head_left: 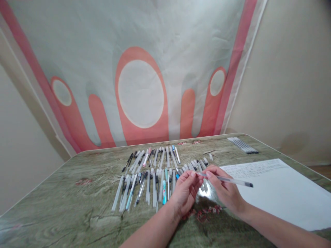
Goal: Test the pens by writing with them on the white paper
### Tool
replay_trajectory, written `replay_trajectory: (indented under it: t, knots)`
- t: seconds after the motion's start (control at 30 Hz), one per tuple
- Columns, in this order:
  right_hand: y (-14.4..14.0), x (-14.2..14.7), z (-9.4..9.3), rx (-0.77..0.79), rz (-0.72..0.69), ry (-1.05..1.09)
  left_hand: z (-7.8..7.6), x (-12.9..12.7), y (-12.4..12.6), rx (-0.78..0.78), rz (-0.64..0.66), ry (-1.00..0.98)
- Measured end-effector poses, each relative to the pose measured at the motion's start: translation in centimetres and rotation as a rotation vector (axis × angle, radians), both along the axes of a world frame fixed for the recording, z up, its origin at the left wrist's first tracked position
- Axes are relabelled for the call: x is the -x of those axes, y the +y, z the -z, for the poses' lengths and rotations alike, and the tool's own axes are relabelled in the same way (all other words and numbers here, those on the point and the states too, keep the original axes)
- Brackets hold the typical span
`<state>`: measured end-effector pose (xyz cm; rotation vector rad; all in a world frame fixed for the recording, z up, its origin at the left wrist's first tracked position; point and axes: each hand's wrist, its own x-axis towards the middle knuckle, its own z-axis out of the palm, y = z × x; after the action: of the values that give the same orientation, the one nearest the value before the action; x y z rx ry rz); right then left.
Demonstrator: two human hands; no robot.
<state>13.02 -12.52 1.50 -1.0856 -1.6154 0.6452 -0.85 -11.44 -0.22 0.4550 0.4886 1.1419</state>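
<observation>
A clear-barrelled pen with a dark end lies across the fingers of my right hand, which grips it near its left end. My left hand is closed in a pinch at that same left end, and its fingertips hide the pen's tip. Both hands are held close together above the table, just in front of a row of loose pens. A teal pen lies just left of my left hand, among several clear, black and white pens.
Another row of pens lies farther back on the wood-patterned table. A sheet of paper with handwriting is at the right. Behind it sits a neat bundle of clear pens. A patterned cloth hangs behind the table.
</observation>
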Motion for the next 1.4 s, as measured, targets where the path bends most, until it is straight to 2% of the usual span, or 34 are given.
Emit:
replay_trajectory:
  t: [0.9, 1.4]
  knots:
    - [-0.07, 0.07, -0.17, 0.01, -0.002, -0.028, 0.06, 0.01, -0.03, -0.061, -0.001, 0.038]
    - [-0.18, 0.2, -0.33, -0.017, -0.026, -0.042, -0.02, -0.05, -0.2, -0.071, -0.006, -0.02]
